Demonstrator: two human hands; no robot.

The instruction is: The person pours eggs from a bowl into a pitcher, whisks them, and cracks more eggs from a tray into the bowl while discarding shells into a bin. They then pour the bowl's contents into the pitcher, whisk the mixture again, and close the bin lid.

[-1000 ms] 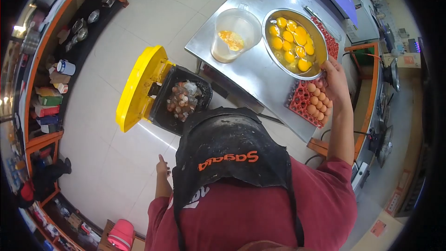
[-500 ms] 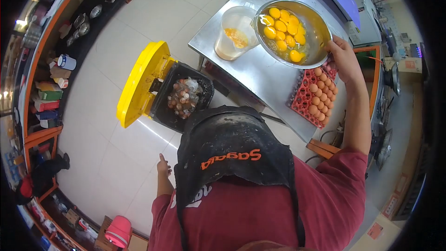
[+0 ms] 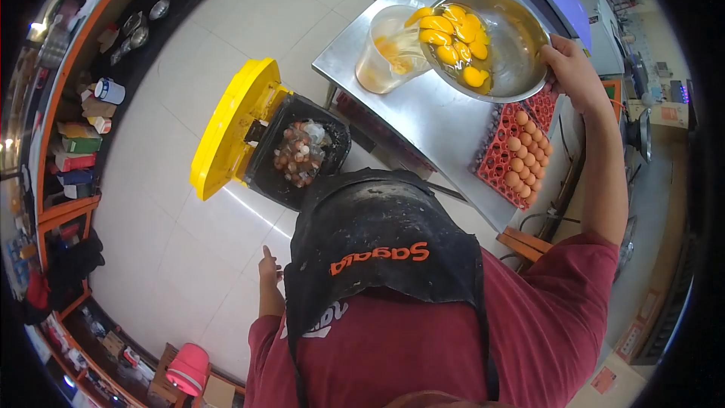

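My right hand (image 3: 572,72) grips the rim of a steel bowl (image 3: 521,41), which tilts to the left over a clear plastic pitcher (image 3: 371,66). Egg yolks (image 3: 457,30) and whites gather at the bowl's left side, and some run over the lip into the pitcher. The pitcher stands on the steel table (image 3: 430,125). Below the bowl, a red tray (image 3: 495,165) carries several brown eggs (image 3: 526,153). My left hand (image 3: 270,265) hangs low at my side, fingers apart, holding nothing.
A black bin (image 3: 260,170) with its yellow lid (image 3: 226,132) raised stands left of the table, eggshells (image 3: 300,153) inside. Shelves (image 3: 72,211) line the far left. A pink container (image 3: 189,369) is at the lower left. Cables hang beside the table's right edge.
The bowl has tipped further left, and its yolks have slid to the lip and begun flowing into the pitcher. My right hand has moved slightly right and up with the rim.
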